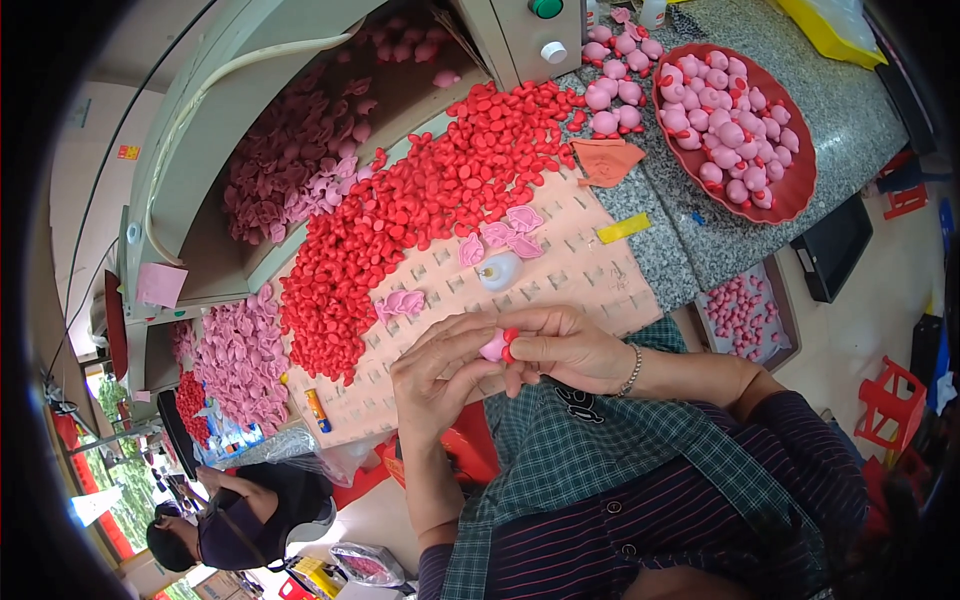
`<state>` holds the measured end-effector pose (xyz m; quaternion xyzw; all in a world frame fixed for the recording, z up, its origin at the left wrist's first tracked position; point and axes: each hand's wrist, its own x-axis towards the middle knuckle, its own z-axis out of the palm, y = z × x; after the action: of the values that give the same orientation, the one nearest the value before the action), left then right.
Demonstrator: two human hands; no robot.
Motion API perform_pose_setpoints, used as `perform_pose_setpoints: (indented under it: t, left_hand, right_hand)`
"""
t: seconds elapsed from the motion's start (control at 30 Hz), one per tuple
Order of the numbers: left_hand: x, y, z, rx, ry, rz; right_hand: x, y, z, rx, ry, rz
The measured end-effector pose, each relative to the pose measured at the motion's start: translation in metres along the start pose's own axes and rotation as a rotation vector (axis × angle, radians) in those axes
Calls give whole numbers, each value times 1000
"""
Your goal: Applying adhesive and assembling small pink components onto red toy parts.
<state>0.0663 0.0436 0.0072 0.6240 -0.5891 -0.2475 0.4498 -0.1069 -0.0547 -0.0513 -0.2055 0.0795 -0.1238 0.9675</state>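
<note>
Peach mat (pixel 590 262) | pink-and-red piece (pixel 493 347) between the hands (pixel 440 366) | both pinching it

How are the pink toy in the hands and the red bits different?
Colour: the pink toy is pink with red at one end; the red bits are red all over.
Number: the pink toy is one; the red bits are a big heap.
Place: the left hand and right hand hold the pink toy; the red bits lie loose.
Both show red.
</note>
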Motion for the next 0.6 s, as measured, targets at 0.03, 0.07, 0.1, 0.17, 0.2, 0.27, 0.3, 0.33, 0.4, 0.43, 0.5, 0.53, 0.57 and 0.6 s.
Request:
perform_pose_setpoints:
  t: [0.03,0.07,0.1,0.17,0.2,0.27,0.3,0.33,0.4,0.43,0.5,0.53,0.57,0.6]
  left_hand:
    - [1,1,-1,9,-5,4]
    - [1,1,0,10,-5,5]
    - [3,1,0,29,-5,39]
    - [4,2,1,48,-7,73]
    - [5,2,1,78,-21,93]
    - [7,4,3,106,-37,115]
    - [8,7,6,116,-12,110]
    - [8,8,10,126,12,105]
    - [7,7,16,157,40,117]
    - [7,6,19,187,67,130]
    - [7,7,24,228,99,149]
    - [8,8,26,271,132,167]
    - [8,8,27,271,130,167]
    - [8,6,28,272,151,189]
  right_hand:
    - [0,-1,2,4,16,1]
    - [0,-1,2,4,16,1]
    - [0,-1,0,24,4,-7]
    - [0,2,-3,45,-8,-15]
    - [-1,4,-3,29,1,-38]
    - [-1,4,-4,13,11,-62]
    - [-1,3,-1,49,47,-53]
    - [-1,2,1,85,82,-43]
    - [-1,3,-2,83,72,-53]
    - [-1,3,-3,80,64,-63]
    - [-1,4,-5,66,42,-87]
    - [-1,4,-5,52,20,-111]
    - [-1,3,-4,54,21,-112]
    - [-1,4,-4,46,17,-124]
